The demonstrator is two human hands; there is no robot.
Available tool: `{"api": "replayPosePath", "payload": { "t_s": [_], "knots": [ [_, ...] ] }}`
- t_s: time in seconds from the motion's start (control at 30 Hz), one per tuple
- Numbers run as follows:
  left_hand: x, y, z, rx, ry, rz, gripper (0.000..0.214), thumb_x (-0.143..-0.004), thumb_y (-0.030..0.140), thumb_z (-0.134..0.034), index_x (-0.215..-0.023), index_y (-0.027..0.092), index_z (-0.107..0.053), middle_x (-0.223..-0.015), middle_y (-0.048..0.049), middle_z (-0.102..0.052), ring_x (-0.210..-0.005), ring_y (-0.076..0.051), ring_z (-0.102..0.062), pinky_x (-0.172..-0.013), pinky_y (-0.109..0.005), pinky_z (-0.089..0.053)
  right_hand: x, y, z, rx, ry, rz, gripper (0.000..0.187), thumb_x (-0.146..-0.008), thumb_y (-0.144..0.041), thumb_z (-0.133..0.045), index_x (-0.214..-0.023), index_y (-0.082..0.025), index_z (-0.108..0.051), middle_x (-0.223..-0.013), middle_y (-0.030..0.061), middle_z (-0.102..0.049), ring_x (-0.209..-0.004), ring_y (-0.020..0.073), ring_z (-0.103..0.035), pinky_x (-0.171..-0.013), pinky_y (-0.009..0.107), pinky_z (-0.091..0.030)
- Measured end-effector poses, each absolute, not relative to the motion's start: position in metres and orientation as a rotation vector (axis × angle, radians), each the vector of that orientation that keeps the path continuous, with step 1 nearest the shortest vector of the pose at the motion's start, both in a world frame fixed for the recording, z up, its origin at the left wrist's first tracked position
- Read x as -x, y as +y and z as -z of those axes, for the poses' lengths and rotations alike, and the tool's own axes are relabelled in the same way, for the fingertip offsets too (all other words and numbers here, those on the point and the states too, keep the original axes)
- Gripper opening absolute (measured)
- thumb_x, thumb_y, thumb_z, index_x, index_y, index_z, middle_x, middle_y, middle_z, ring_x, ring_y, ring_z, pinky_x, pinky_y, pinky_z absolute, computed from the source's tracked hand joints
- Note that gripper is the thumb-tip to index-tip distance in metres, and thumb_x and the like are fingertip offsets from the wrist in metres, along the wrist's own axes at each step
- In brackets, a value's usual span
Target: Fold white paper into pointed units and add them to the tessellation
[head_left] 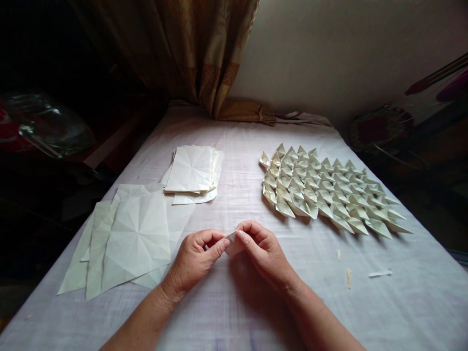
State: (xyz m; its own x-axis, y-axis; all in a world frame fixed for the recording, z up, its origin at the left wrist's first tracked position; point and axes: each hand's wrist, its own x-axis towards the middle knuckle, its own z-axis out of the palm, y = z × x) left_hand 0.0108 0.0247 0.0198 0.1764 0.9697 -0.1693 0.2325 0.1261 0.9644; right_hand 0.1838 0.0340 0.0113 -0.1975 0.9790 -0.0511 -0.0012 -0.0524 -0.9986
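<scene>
While a pale cloth (239, 161) spreads across the whole surface, a patterned brown curtain (215, 53) hangs down onto its far edge. To the right, far of the hands, pointed folded paper shapes (321, 195) stand in close-packed rows. To the left lie overlapping creased sheets (137, 239), and just beyond them sits a neater paper stack (192, 168). Between these groups, on the near side, the left hand (201, 253) and right hand (265, 251) almost meet, both pinched closed on one small folded paper piece (232, 246). It lies right between the fingertips, the left thumb and fingers gripping its left edge and the right ones its upper right corner, with its lower part showing below; whether that touches the cloth, I cannot tell. Near right, a thin white strip (380, 274) lies beside a yellowish scrap (349, 278).
</scene>
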Motion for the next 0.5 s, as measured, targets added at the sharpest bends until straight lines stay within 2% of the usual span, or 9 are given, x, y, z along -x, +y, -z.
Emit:
{"api": "replayPosePath", "payload": {
  "t_s": [0.17, 0.37, 0.5],
  "knots": [
    [-0.0121, 0.0243, -0.018, -1.414, 1.369, -0.889, 0.024, -0.081, 0.036, -0.064, -0.076, 0.016, -0.074, -0.068, -0.0035, -0.069, -0.063, -0.015, -0.06, -0.059, -0.022, -0.046, -0.1835, 0.0338, -0.0095, 1.215, -1.403, -1.303, 0.026, -0.084, -0.041, -0.063, -0.072, -0.018, -0.061, -0.066, -0.0003, -0.056, -0.061, 0.0122, -0.048, -0.055, 0.023, -0.041],
    [-0.0087, 0.0227, -0.0137, -1.425, 1.345, -0.989, 0.022, -0.078, 0.031, -0.069, -0.096, 0.019, -0.068, -0.08, -0.0005, -0.071, -0.067, -0.014, -0.065, -0.057, -0.02, -0.048, -0.1876, 0.0393, -0.0073, 1.176, -1.276, -1.31, 0.028, -0.082, -0.044, -0.066, -0.071, -0.019, -0.061, -0.065, -0.0004, -0.057, -0.062, 0.013, -0.05, -0.056, 0.024, -0.043],
    [-0.0064, 0.0225, -0.0149, -1.619, 1.302, -1.031, 0.007, -0.084, 0.022, -0.066, -0.09, 0.021, -0.068, -0.077, 0.0023, -0.07, -0.062, -0.01, -0.062, -0.053, -0.016, -0.045, -0.1908, 0.0406, -0.0037, 1.151, -1.252, -1.305, 0.026, -0.082, -0.042, -0.067, -0.072, -0.019, -0.063, -0.068, -0.0004, -0.057, -0.063, 0.0131, -0.051, -0.059, 0.024, -0.044]
  ]
}}
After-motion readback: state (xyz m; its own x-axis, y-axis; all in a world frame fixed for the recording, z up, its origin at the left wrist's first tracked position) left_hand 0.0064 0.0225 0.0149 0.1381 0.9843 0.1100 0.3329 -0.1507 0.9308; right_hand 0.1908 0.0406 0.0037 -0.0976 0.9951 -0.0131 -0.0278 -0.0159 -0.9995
